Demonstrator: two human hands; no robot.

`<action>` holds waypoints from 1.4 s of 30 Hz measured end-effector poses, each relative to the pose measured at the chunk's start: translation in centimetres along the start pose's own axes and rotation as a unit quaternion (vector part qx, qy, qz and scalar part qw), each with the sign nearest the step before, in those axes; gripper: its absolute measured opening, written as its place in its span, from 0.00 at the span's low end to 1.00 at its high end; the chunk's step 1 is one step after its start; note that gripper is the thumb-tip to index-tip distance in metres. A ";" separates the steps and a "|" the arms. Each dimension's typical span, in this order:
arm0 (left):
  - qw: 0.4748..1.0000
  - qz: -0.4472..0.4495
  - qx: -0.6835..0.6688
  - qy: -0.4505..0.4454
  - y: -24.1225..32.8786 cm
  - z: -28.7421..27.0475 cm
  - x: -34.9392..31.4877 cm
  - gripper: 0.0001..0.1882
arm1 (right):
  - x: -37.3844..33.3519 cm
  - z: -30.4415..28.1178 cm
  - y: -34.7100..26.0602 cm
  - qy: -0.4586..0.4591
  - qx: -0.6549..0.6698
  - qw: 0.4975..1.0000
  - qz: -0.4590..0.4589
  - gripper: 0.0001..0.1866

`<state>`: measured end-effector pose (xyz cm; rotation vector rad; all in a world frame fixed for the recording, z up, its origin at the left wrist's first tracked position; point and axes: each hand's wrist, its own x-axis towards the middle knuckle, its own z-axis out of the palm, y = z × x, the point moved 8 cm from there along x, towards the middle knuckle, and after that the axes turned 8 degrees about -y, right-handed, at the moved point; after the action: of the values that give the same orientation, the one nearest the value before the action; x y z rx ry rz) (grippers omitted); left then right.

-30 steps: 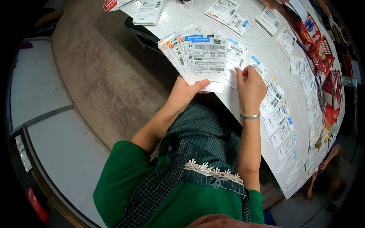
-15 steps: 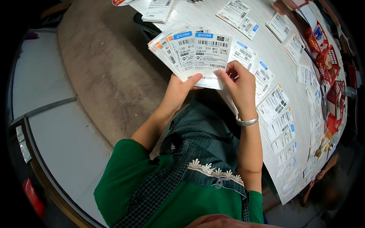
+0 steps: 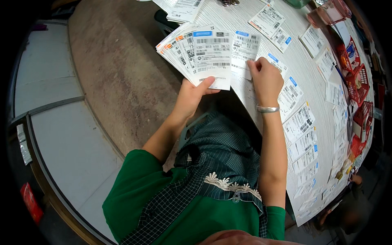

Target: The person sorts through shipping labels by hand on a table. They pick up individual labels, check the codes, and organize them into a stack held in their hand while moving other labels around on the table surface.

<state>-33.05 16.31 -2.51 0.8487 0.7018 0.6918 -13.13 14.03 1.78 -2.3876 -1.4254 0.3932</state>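
Observation:
My left hand (image 3: 192, 92) is closed around the lower end of a fanned stack of shipping labels (image 3: 212, 61), its thumb pressed on the front one. These are white slips with barcodes, some with blue or orange marks. To the right of the fan, my right hand (image 3: 268, 81) pinches the edge of a single shipping label (image 3: 244, 53) with a blue mark, over the table edge. The label's left side lies close beside the fan. A silver bracelet (image 3: 268, 109) circles my right wrist.
A white wood-grain table (image 3: 254, 107) curves along the right, with rows of labels (image 3: 299, 121) laid on it. A label pile (image 3: 184, 10) lies at its far left corner. Red baskets (image 3: 357, 83) line the far right side. Another person (image 3: 347, 210) is at the lower right.
My right hand has moved right, drawing the front label away from the fan. Another label now faces front in my left hand. The table appears slightly shifted in view.

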 end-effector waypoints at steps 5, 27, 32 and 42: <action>1.000 0.022 0.016 -0.004 0.9 0.5 0.2 0.18 | -1.6 -0.9 -1.3 0.007 0.111 0.994 -0.017 0.15; 0.995 0.033 -0.009 0.097 3.6 -4.6 -2.4 0.15 | 3.0 1.9 -8.7 0.006 -0.003 0.993 -0.114 0.15; 0.998 0.022 0.000 0.061 2.5 -2.7 -1.4 0.17 | -1.8 1.6 -6.6 -0.115 0.290 0.947 -0.075 0.12; 0.999 -0.009 -0.038 0.005 0.9 1.6 -1.1 0.19 | -4.7 -0.3 -3.6 -0.062 0.336 0.938 -0.054 0.10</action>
<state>-32.64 15.23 -0.73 0.7685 0.6872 0.7034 -18.02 11.48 3.89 -1.7476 -1.2035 0.8562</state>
